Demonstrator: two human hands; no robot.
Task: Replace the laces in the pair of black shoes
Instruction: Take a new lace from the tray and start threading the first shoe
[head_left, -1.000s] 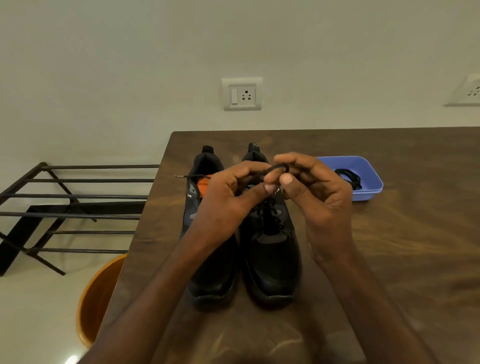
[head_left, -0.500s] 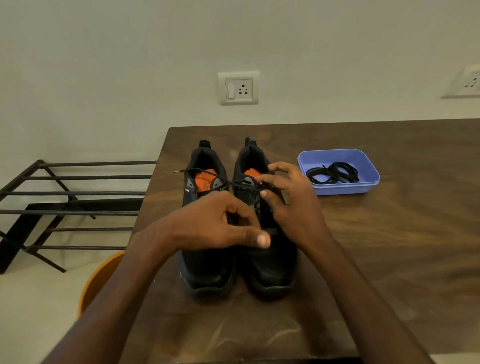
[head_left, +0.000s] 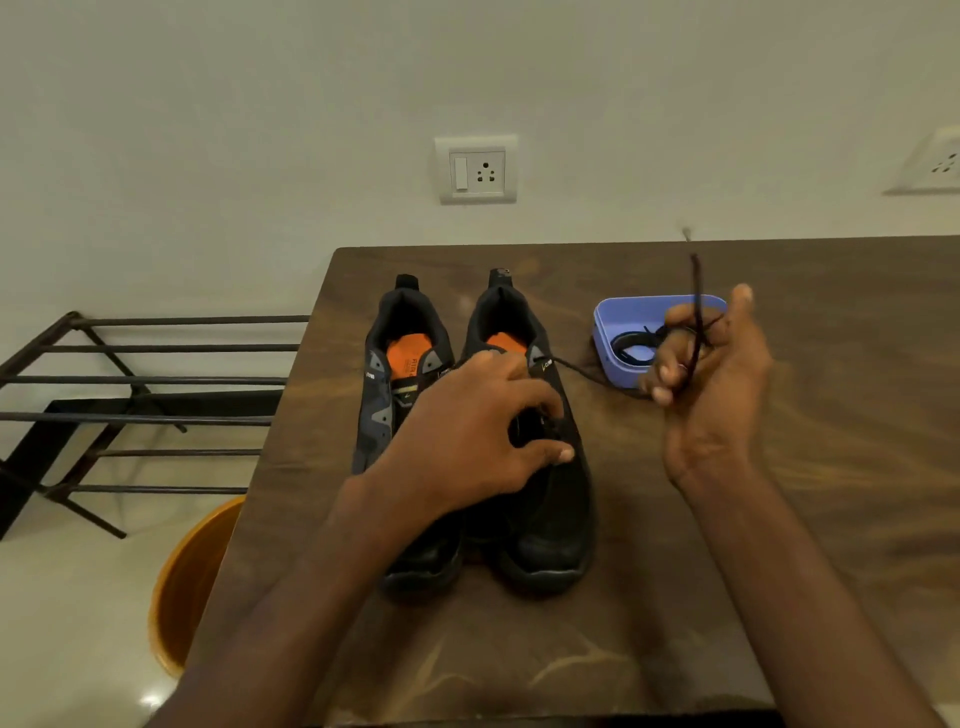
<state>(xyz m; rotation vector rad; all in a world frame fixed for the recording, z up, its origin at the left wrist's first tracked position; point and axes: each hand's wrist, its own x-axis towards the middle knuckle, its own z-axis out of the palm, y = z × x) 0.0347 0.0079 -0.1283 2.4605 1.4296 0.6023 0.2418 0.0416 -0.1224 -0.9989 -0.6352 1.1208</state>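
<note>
Head view, near to far. Wooden table (head_left: 597, 649); two black shoes side by side, toes toward the wearer: left shoe (head_left: 384, 415), right shoe (head_left: 550, 509). Left hand (head_left: 467, 441) rests on the right shoe's lacing, fingers curled round it, thumb tip out. Right hand (head_left: 711, 384) is raised to the right of the shoes, fingers pinching a black lace (head_left: 696, 312); it runs back to the shoe's top eyelet, free end sticking up, blurred. Behind that hand, blue tray (head_left: 605, 325) with coiled black laces (head_left: 631, 345). Wall socket (head_left: 476, 169) beyond
</note>
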